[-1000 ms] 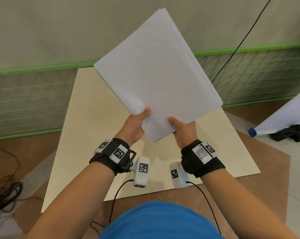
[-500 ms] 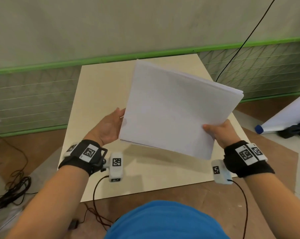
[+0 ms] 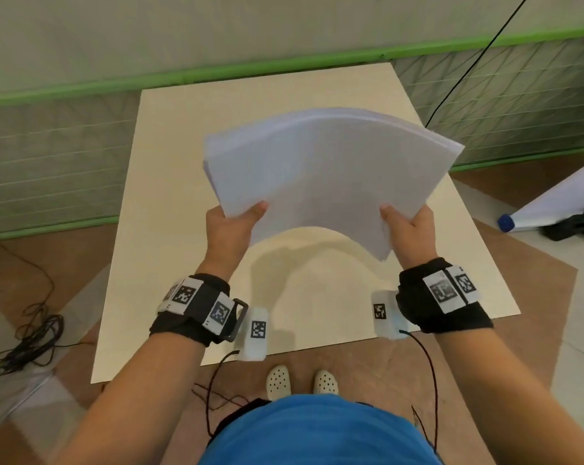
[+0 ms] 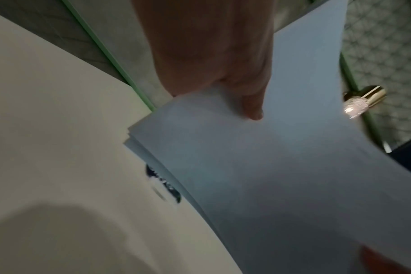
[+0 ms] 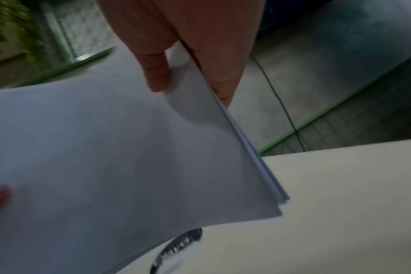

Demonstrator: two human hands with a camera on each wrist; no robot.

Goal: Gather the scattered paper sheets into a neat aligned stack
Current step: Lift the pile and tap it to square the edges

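Note:
A stack of white paper sheets [image 3: 320, 176] is held in the air above the cream table [image 3: 169, 203], bowed upward in an arch. My left hand [image 3: 231, 226] pinches its near left corner, thumb on top. At the near right corner my right hand [image 3: 411, 229] pinches the stack the same way. In the left wrist view the paper stack [image 4: 270, 166] shows slightly stepped edges under my left hand [image 4: 223, 74]. The right wrist view shows the paper stack [image 5: 129, 148] with my right hand [image 5: 190, 61] clamping its edge between thumb and fingers.
The cream table stands against a wall with a green strip [image 3: 216, 70]. A rolled white sheet with a blue cap [image 3: 505, 223] and a dark bundle [image 3: 575, 226] lie on the floor at right. Black cables [image 3: 25, 337] coil on the floor at left.
The stack has swung from upright and tilted to nearly flat over the table. My hands moved apart to its two near corners, and the sheets now bow upward.

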